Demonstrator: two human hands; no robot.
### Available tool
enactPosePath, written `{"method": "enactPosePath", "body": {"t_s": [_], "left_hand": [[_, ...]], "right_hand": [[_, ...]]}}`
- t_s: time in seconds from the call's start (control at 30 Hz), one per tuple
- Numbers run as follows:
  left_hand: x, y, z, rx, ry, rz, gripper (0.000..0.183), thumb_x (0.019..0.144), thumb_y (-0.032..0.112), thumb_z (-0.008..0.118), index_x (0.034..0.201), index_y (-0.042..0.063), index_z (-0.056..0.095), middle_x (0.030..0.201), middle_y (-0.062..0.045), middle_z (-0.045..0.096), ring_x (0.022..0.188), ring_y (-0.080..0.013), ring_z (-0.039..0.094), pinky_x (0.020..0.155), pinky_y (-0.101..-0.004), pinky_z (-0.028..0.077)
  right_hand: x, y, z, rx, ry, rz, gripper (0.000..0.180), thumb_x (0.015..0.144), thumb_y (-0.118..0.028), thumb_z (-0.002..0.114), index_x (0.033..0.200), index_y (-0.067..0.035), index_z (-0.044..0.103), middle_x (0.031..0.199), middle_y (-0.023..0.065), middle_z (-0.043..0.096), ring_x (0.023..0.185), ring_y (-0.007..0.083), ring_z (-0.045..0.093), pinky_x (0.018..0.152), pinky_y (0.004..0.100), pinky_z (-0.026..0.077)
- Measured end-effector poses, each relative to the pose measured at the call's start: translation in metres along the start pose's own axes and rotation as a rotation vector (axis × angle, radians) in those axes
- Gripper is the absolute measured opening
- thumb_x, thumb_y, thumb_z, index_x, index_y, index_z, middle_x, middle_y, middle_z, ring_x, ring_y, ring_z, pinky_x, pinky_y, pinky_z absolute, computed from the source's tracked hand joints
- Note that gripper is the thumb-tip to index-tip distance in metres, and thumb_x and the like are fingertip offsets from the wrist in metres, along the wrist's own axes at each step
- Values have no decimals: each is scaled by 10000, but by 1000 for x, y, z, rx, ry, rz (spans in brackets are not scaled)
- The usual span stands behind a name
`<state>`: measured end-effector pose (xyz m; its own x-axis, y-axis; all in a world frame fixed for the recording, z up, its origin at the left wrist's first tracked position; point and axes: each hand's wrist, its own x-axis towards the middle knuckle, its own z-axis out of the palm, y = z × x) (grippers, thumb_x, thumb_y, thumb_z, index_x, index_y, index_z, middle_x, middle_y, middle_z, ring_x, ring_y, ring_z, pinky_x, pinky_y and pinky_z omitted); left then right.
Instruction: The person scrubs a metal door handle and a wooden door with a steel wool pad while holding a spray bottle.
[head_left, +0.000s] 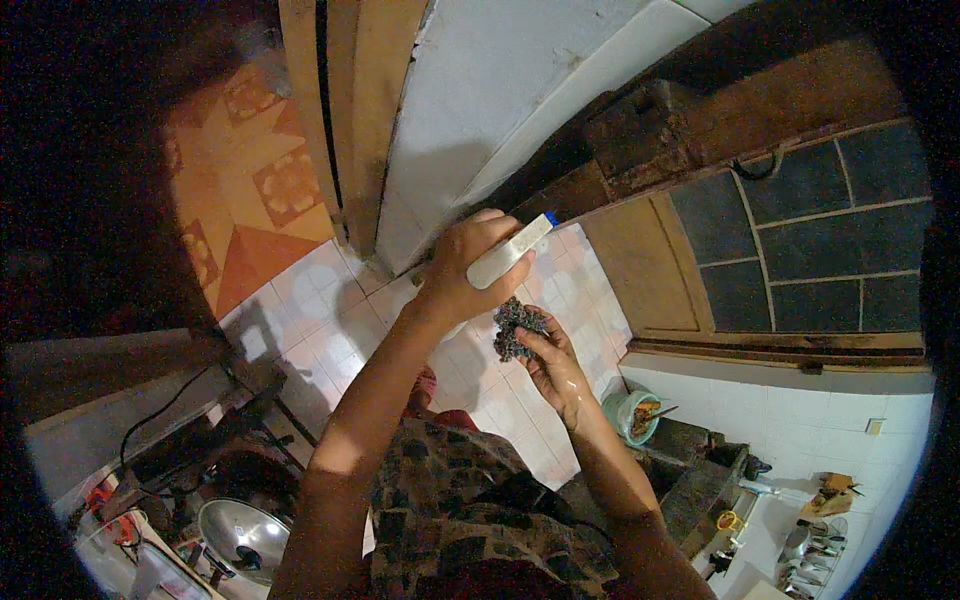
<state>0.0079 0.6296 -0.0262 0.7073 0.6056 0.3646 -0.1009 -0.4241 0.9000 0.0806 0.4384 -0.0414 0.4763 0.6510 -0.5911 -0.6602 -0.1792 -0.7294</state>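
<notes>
My left hand (476, 251) grips a white trigger spray bottle (504, 259) by its neck. The sprayer head has a blue nozzle that points up and to the right, and most of the bottle's body is hidden under my hand and wrist. Just below and to the right, my right hand (551, 367) holds a dark grey metal scouring pad (516, 330) between thumb and fingers. The pad is apart from the nozzle. Wet glints show on my right wrist.
A wooden door with dark glass panes (802, 232) stands at the right. Below it, a green bucket (619, 420) holds food scraps or similar waste. A metal wok or lid (247, 540) lies lower left. Utensils (814, 547) hang on the tiled wall. Pale tiles (480, 375) cover the floor.
</notes>
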Motion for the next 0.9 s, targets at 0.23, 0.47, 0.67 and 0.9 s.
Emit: {"method": "enactPosePath", "body": {"t_s": [0.23,0.47,0.67,0.9], "left_hand": [[4,-12,5,-44,49,99,151,780,167,654,805,25,609,801,-180,594,733,-396,591,638,-452,484],[-12,-12,6,-145,46,84,142,750,95,650,824,2,571,777,-170,567,744,-384,574,643,-438,473],[-16,-22,2,-121,65,102,122,787,101,673,802,6,598,718,-139,544,660,-324,571,593,-390,452],[-26,-42,2,-118,65,88,120,787,102,680,793,13,599,710,-128,546,653,-316,568,590,-389,447]], "right_hand": [[1,15,1,-161,71,-143,464,861,-2,669,1277,-46,467,1074,98,626,976,164,608,869,301,503],[-23,0,11,-488,305,-484,427,835,-22,711,1207,-54,504,966,49,610,866,119,577,781,251,483],[-36,-6,29,-595,314,-562,411,818,-10,724,1172,-47,517,956,40,621,835,109,583,765,240,482],[-36,21,26,-662,265,-488,384,825,13,711,1155,-33,520,994,45,632,888,111,595,797,249,490]]}}
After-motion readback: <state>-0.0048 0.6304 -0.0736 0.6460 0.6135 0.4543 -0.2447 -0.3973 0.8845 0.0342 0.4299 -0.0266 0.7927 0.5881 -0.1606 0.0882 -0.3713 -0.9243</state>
